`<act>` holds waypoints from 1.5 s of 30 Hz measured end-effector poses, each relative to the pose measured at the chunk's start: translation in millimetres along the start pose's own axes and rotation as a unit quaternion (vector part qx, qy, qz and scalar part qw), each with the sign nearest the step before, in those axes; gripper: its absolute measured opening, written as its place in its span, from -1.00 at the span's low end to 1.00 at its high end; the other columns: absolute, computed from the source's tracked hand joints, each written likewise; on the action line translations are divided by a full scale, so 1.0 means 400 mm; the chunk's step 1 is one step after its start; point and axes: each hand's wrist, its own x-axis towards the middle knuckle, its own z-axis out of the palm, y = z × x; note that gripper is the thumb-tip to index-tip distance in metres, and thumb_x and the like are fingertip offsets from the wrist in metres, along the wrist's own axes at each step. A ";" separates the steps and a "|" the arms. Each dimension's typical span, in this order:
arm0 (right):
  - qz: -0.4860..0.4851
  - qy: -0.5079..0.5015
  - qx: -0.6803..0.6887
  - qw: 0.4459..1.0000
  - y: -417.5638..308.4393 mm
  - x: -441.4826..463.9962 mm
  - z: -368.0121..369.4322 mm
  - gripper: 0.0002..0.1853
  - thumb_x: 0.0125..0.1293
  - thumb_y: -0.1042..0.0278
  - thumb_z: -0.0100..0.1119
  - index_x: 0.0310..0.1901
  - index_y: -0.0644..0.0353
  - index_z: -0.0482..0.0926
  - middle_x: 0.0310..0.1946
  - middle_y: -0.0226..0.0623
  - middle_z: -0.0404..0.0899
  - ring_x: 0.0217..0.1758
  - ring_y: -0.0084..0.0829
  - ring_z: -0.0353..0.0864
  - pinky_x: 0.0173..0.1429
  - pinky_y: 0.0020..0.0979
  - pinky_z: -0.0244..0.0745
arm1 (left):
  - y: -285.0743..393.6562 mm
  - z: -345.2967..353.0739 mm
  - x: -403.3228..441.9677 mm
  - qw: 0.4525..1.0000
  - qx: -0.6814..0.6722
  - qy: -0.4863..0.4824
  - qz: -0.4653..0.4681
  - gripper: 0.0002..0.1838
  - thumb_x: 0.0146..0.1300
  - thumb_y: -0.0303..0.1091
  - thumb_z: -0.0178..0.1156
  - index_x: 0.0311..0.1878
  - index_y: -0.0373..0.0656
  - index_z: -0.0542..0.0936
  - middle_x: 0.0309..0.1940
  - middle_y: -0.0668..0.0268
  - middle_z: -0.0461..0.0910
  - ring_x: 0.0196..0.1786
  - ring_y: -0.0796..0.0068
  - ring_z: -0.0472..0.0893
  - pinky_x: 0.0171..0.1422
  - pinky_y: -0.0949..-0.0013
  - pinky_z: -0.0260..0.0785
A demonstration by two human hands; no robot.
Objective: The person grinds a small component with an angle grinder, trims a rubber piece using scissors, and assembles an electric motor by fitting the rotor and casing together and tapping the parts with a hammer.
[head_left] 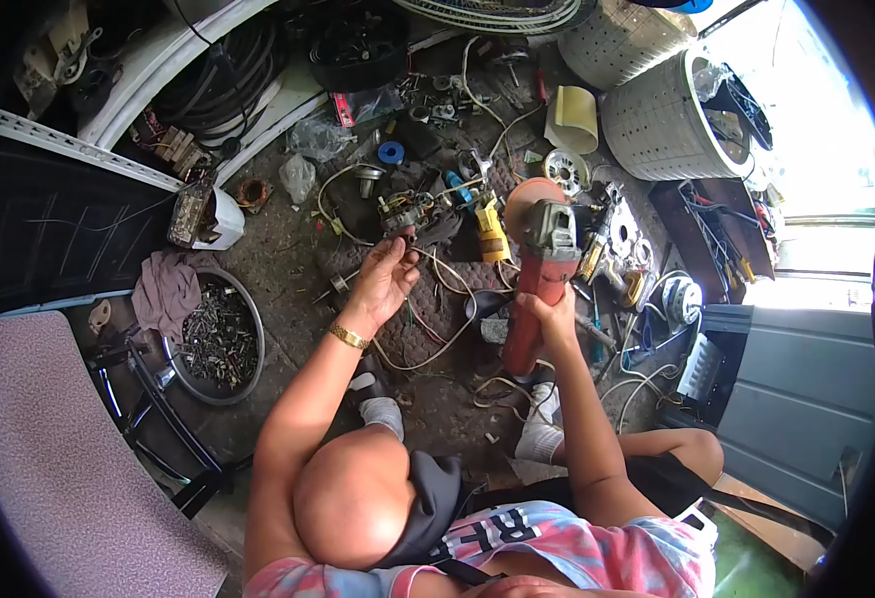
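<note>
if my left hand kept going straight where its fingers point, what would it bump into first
Most likely the cluttered metal assembly just past the left hand in the picture, though with one view it's unclear how far below the hand it lies.

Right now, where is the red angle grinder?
In the head view, the red angle grinder is right of centre, held in the right hand, its disc appearing just right of the yellow tool.
</note>
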 end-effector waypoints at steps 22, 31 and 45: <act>0.031 -0.111 0.011 0.993 -0.020 -0.045 0.092 -0.40 -0.19 0.37 0.46 -0.04 0.24 0.43 -0.20 -0.32 0.55 -0.18 -0.47 0.51 0.00 -0.37 0.45 | -0.047 0.029 0.095 0.993 0.066 0.026 -0.096 -0.80 0.21 -0.15 0.29 -0.23 0.04 0.51 -0.37 0.53 0.53 -0.37 0.69 0.45 -0.45 0.61 0.20; 0.023 -0.116 0.008 0.993 -0.004 -0.034 0.092 -0.37 -0.18 0.34 0.46 -0.01 0.23 0.42 -0.18 -0.31 0.54 -0.14 -0.45 0.51 0.03 -0.36 0.43 | -0.046 0.044 0.088 0.989 0.087 0.031 -0.112 -0.84 0.23 -0.18 0.27 -0.23 0.05 0.51 -0.42 0.57 0.50 -0.40 0.74 0.42 -0.46 0.62 0.19; 0.040 -0.112 0.006 0.993 -0.027 -0.043 0.102 -0.38 -0.18 0.37 0.46 -0.01 0.23 0.43 -0.17 -0.31 0.54 -0.14 -0.46 0.51 0.03 -0.37 0.43 | -0.056 0.030 0.090 0.991 0.076 0.029 -0.104 -0.87 0.25 -0.23 0.25 -0.23 0.03 0.51 -0.43 0.58 0.48 -0.42 0.76 0.38 -0.50 0.63 0.13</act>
